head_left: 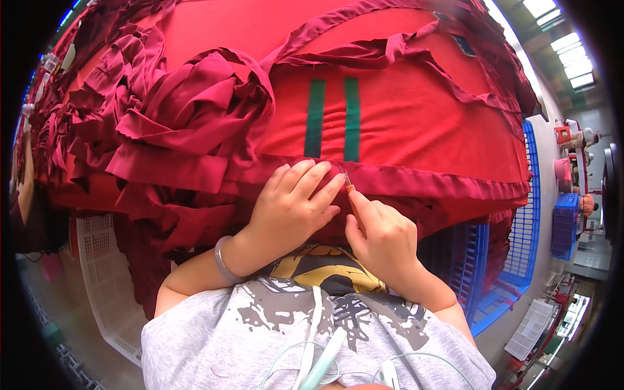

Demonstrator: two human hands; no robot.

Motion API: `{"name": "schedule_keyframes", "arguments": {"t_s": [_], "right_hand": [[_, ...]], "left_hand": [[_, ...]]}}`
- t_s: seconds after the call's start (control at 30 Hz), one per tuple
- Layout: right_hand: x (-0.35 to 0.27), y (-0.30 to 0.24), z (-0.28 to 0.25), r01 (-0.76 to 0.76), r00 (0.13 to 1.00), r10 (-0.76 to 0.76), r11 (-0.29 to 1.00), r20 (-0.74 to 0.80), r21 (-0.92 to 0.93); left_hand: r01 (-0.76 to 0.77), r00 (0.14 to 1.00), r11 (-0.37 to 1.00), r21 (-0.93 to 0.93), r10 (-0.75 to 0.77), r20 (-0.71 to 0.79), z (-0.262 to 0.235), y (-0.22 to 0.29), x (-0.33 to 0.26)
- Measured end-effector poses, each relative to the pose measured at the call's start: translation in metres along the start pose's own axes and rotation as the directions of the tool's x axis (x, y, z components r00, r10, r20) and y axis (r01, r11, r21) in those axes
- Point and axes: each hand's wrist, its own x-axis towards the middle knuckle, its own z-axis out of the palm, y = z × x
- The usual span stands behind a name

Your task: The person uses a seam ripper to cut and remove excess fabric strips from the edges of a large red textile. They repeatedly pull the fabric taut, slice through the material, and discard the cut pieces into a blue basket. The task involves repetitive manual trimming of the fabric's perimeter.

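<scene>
Shirt (214,328); strip (429,182) under left hand (286,211).

I am in what looks like a textile workshop: dark red fabric strips (201,110) lie heaped across the red-covered table (221,26) before me, a white plastic crate (97,253) and a blue plastic crate (532,188) stand by it, and another person's arm (26,179) shows far left.
</scene>
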Motion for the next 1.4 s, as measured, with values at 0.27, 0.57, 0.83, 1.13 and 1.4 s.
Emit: {"name": "schedule_keyframes", "arguments": {"t_s": [0.27,0.57,0.83,1.13,1.4], "right_hand": [[0.007,0.001,0.006,-0.009,0.998,0.009,1.0,-0.066,-0.002],[0.021,0.012,0.014,-0.145,0.92,0.192,0.977,-0.341,0.158],[0.003,0.002,0.004,0.05,0.997,-0.047,0.998,-0.062,0.043],[0.006,-0.005,0.01,0.043,0.997,-0.044,0.999,-0.069,-0.015],[0.015,-0.002,0.025,0.012,0.987,-0.011,1.0,-0.159,0.003]], "left_hand": [[-0.002,1.0,0.999,0.053,0.004,-0.031,0.009,-0.003,-0.003],[0.031,0.999,0.999,0.016,-0.031,-0.01,0.006,-0.002,-0.004],[0.038,0.999,0.991,-0.129,-0.042,-0.03,0.005,-0.01,-0.006],[0.018,1.0,1.0,0.021,-0.017,-0.022,0.005,-0.004,0.0],[0.023,0.999,0.998,0.065,-0.021,-0.036,0.009,-0.004,0.0]]}}
